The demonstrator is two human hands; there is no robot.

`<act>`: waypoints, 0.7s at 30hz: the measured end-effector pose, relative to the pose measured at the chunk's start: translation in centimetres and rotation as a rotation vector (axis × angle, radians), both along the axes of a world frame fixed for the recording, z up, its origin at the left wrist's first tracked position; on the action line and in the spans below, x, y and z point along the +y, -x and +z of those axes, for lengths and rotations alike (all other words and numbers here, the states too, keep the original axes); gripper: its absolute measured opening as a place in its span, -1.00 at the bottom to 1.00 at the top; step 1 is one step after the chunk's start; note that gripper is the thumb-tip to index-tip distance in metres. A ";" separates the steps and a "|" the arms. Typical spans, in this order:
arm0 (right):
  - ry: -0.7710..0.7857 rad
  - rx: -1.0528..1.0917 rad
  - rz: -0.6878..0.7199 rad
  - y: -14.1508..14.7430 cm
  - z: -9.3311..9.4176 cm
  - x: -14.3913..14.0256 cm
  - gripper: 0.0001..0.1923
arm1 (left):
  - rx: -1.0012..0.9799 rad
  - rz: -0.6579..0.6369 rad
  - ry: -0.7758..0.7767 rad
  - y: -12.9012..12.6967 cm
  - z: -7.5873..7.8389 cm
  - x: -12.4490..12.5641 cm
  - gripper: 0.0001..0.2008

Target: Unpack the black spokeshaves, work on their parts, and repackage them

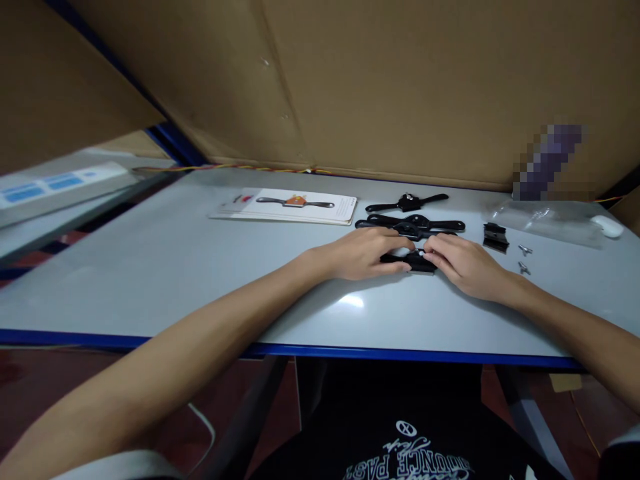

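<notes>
While two black metal spokeshaves point(407, 225) lie assembled above centre, the left hand point(363, 253) and right hand point(463, 265) pinch a third black tool body point(415, 261); loose screws point(524, 259) wait at right.

A pixelated purple-grey patch point(549, 160) at upper right hides whatever stands there; both hands cover most of the small black metal part point(417, 262).

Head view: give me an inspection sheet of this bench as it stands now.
Surface: pale grey table with blue front edge.
Job's things: black two-handled metal tool under both hands; two more like it and a third behind.
Clutter: printed card, small black block, two metal screws, clear plastic bag, white object.
Hands: left hand and right hand both grip the tool.
Cables: red-yellow wire along the back edge.
Surroundings: brown cardboard walls.
</notes>
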State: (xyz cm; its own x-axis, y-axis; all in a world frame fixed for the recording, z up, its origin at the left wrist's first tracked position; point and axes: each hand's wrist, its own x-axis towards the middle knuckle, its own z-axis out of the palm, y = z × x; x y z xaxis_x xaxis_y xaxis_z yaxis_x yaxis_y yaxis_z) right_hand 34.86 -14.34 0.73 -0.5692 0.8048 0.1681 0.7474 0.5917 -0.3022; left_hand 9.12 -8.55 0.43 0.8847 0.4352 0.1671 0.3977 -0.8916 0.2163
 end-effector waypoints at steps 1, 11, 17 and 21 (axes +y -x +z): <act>-0.005 -0.024 0.006 0.0 -0.1 0.0 -0.65 | -0.003 -0.002 -0.003 0.0 0.0 0.0 -0.41; -0.027 -0.108 0.026 0.1 -0.1 0.0 -0.70 | -0.011 -0.018 -0.024 0.0 0.1 0.1 -0.40; -0.015 -0.104 0.035 0.2 0.1 0.0 -0.73 | -0.013 -0.023 -0.014 0.1 0.1 0.2 -0.38; 0.040 -0.053 0.047 0.2 0.2 0.2 -0.72 | -0.014 -0.023 -0.010 0.1 0.1 0.3 -0.40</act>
